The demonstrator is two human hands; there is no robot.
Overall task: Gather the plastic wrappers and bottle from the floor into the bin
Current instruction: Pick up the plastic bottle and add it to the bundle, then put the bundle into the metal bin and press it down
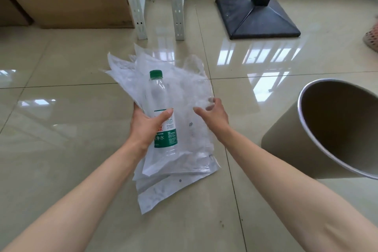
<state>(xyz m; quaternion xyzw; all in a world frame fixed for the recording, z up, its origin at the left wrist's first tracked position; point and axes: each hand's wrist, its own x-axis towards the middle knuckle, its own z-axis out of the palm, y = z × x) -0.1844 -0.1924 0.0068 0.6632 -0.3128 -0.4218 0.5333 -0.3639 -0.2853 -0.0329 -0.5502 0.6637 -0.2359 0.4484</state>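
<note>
The left hand (150, 124) grips the bottle (162, 114) and the stack of plastic wrappers (180, 96) together, thumb pressed across the bottle's label and the fingers hidden beneath the stack. The right hand (212, 113) hovers just right of the bottle, fingers spread and half curled over the wrappers, touching or nearly touching the top sheet; it has closed on nothing that I can see. The bin (327, 129) sits tilted to the right of the right hand, mouth turned toward the person and apparently empty. The main risk is the loose stack: the sheets are slick and fan out at both ends beyond the left hand, so the lower ones could slide free on the way across. The bottle lies on top, pinned only by the thumb, and could roll off if the bundle tips. The tilted bin might also shift or rock when the load lands against its rim.
</note>
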